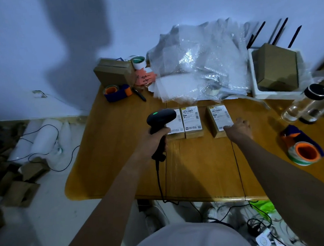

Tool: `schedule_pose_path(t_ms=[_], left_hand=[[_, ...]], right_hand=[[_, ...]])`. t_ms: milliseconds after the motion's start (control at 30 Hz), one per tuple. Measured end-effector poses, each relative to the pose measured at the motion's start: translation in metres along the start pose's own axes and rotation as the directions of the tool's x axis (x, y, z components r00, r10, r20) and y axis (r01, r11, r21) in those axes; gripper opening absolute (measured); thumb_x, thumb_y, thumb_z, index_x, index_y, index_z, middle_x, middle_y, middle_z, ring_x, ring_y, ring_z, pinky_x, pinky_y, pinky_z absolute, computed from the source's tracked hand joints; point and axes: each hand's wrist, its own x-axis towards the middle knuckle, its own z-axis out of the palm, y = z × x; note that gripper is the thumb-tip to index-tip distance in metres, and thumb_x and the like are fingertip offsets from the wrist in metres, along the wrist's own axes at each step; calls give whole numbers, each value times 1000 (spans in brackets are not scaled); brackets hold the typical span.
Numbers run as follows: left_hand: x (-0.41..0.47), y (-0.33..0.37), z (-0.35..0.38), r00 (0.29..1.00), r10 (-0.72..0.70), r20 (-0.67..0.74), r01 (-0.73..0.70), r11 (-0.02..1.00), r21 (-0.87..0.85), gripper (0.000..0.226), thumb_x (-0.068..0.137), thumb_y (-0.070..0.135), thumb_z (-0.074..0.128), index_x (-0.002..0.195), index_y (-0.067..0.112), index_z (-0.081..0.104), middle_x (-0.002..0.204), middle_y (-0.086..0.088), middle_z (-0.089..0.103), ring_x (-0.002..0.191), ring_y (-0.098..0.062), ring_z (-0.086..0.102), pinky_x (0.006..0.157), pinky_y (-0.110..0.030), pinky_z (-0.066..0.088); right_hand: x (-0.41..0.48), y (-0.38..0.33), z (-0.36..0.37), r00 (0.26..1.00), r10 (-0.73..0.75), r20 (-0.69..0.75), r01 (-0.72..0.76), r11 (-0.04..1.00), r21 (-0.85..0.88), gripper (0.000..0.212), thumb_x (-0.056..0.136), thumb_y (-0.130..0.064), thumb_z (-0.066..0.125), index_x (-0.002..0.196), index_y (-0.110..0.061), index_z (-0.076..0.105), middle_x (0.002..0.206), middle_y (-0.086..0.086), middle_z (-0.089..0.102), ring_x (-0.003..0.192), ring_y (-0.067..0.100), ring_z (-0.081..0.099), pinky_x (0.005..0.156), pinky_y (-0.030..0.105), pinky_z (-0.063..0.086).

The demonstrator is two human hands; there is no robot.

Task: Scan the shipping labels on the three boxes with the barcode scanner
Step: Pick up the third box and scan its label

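Three small cardboard boxes with white shipping labels lie in a row on the wooden table [200,168]: the left box [176,124], the middle box [192,121] and the right box [218,119]. My left hand [156,138] grips the handle of a black barcode scanner [160,119], whose head hangs over the left box and hides part of its label. A green light glows on the scanner's top. My right hand [239,128] rests against the near right corner of the right box, fingers bent, touching it.
Bubble wrap [200,60] piles up at the back. Tape dispensers sit at the back left [116,91] and front right [303,147]. A white tray [256,93] holds a brown box; clear bottles [308,104] lie at right. Cardboard boxes [113,72] stand at back left. The scanner cable [159,182] hangs over the front edge.
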Motion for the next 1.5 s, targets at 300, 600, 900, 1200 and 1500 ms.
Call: schedule_pose_path(t_ms=[300, 600, 900, 1200, 1500], left_hand=[[-5, -10, 1, 1000, -13, -26, 14, 1000, 19, 14, 95, 19, 67, 84, 12, 62, 61, -3, 58, 56, -19, 55, 60, -30, 51], [-6, -2, 9, 998, -39, -58, 36, 998, -45, 7, 93, 19, 70, 92, 13, 66, 62, -2, 61, 56, -17, 57, 59, -29, 52], [-9, 0, 6, 997, -37, -62, 36, 999, -25, 8, 93, 19, 70, 98, 14, 67, 67, -4, 60, 58, -17, 57, 56, -27, 53], [-4, -5, 8, 997, -60, -49, 60, 998, -3, 16, 93, 22, 70, 105, 12, 65, 68, -3, 61, 58, -16, 59, 58, -28, 53], [-4, -2, 8, 1000, -31, -2, 31, 999, 27, 10, 94, 20, 68, 98, 11, 66, 65, -3, 60, 56, -16, 58, 57, -26, 53]], right_hand=[[3, 1, 11, 997, 10, 77, -9, 1000, -16, 82, 94, -48, 65, 154, -5, 29, 156, 21, 33, 144, 40, 33, 113, 50, 35], [4, -2, 8, 992, 66, 108, -65, 998, -15, 89, 90, -48, 71, 154, -3, 28, 155, 20, 34, 142, 38, 36, 109, 49, 40], [12, -4, 16, 979, 135, 154, -152, 983, 101, 103, 81, -47, 81, 153, 0, 25, 154, 23, 36, 142, 40, 37, 112, 52, 40], [17, -2, 16, 961, 177, 215, -223, 951, 213, 130, 79, -46, 84, 158, 4, -6, 157, 26, 38, 146, 44, 36, 116, 52, 36], [11, 5, 23, 929, 89, 358, -250, 866, 432, 113, 65, -37, 94, 152, 3, 32, 148, 19, 52, 134, 37, 53, 107, 50, 48]])
